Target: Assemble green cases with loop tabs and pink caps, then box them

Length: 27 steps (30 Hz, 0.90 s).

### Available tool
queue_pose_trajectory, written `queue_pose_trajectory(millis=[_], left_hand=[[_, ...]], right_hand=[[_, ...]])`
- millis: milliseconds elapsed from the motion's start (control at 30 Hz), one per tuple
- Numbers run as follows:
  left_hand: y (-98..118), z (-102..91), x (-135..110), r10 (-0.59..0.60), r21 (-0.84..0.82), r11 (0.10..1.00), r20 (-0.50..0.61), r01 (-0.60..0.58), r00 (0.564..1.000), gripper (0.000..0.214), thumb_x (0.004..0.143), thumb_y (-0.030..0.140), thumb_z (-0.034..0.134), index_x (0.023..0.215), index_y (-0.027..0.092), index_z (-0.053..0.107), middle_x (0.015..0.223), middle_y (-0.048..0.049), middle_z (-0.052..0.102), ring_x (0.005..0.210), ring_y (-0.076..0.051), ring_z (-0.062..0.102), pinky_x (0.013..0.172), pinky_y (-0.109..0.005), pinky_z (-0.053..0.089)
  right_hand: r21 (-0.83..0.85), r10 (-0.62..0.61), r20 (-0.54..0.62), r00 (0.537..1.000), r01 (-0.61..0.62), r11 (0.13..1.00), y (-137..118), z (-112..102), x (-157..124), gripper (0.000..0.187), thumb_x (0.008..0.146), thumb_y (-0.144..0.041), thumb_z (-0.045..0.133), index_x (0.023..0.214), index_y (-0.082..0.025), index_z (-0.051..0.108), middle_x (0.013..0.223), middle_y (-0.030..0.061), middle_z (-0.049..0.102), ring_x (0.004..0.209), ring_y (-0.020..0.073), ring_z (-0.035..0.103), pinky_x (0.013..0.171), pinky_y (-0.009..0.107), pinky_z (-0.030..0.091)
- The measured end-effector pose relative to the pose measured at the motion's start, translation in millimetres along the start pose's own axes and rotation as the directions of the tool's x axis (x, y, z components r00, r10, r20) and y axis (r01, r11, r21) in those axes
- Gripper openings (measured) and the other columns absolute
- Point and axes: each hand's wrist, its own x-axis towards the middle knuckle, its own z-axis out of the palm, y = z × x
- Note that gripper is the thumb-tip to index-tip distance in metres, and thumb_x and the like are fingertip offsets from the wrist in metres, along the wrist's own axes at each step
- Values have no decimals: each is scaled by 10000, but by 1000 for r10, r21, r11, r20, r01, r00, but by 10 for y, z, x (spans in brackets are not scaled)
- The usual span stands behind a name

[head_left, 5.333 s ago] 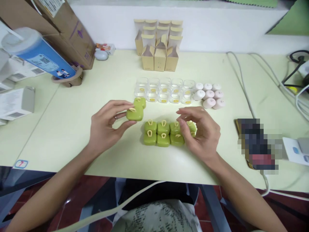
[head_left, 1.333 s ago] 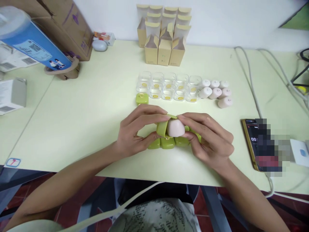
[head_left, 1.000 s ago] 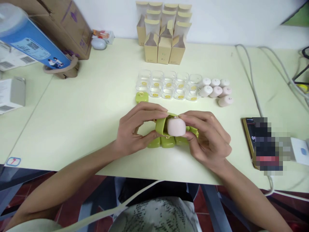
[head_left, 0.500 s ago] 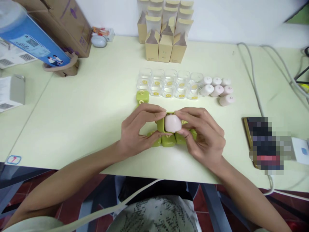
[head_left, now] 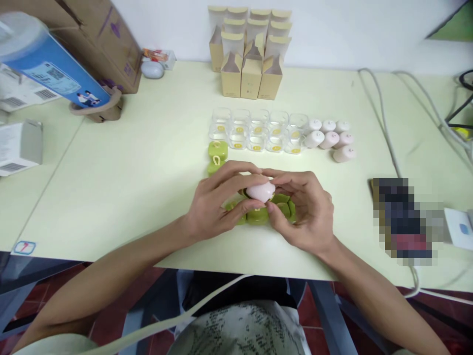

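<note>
A pale pink, smooth, rounded piece (head_left: pixel 259 192) is pinched between the thumb and fingers of my left hand (head_left: pixel 212 207). My right hand (head_left: pixel 308 212) grips its right end with thumb and fingertips. A little green casing shows at the piece's edges; my fingers cover most of it. Just below and behind my hands stand several glossy green cases (head_left: pixel 257 216), partly covered. Two more green cases (head_left: pixel 218 149) with pale loops sit beyond my left fingers.
Two rows of clear plastic cups (head_left: pixel 257 143) with yellow stickers lie ahead, beside several white and pinkish cylinders (head_left: pixel 329 140). Open cardboard boxes (head_left: pixel 252 81) stand at the wall. A phone (head_left: pixel 402 217) with a cable is at right, a blue bottle-like container (head_left: pixel 62 74) at left.
The pink piece and its green casing have turned in my hands, so less green shows. My left fingers now reach across the top of the piece. The view has shifted slightly.
</note>
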Motion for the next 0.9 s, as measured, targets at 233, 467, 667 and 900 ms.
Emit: queue_pose_trajectory(millis=[233, 467, 667, 900], left_hand=[[8, -11, 1, 11, 14, 1000, 40, -12, 999, 355, 1004, 375, 854, 1325, 246, 772, 1171, -74, 820, 985, -174, 796, 825, -299, 693], [-10, -41, 3, 3, -31, 1000, 104, 0, 995, 351, 990, 323, 868, 1309, 201, 792, 1212, -97, 793, 1009, -171, 763, 847, -294, 666], [-35, -62, -9, -62, -68, 995, 85, 68, 994, 457, 955, 345, 906, 1394, 283, 794, 1180, -69, 730, 931, -141, 726, 754, -272, 669], [-92, -15, -81, -292, -268, 919, 31, 290, 956, 528, 1008, 503, 821, 1512, 379, 722, 1386, -86, 698, 955, -132, 782, 730, -245, 723]], right_hand=[[-171, -79, -78, 994, 64, 983, -45, 34, -3, 447, 804, -89, 716, 1210, -263, 649, 1195, 78, 829, 788, 174, 773, 679, 320, 662], [-186, -44, -109, 993, 23, 982, -84, 21, 5, 441, 773, -76, 716, 1172, -260, 680, 1108, 39, 845, 836, 194, 822, 677, 308, 682], [-160, -53, -91, 994, 38, 986, -40, -24, 0, 386, 867, -110, 768, 1214, -259, 684, 1182, 54, 848, 895, 195, 828, 714, 316, 691], [-211, -144, -8, 990, 139, 968, 19, -39, 84, 543, 921, -251, 899, 1419, -278, 683, 1347, 114, 783, 1168, 290, 740, 856, 449, 672]])
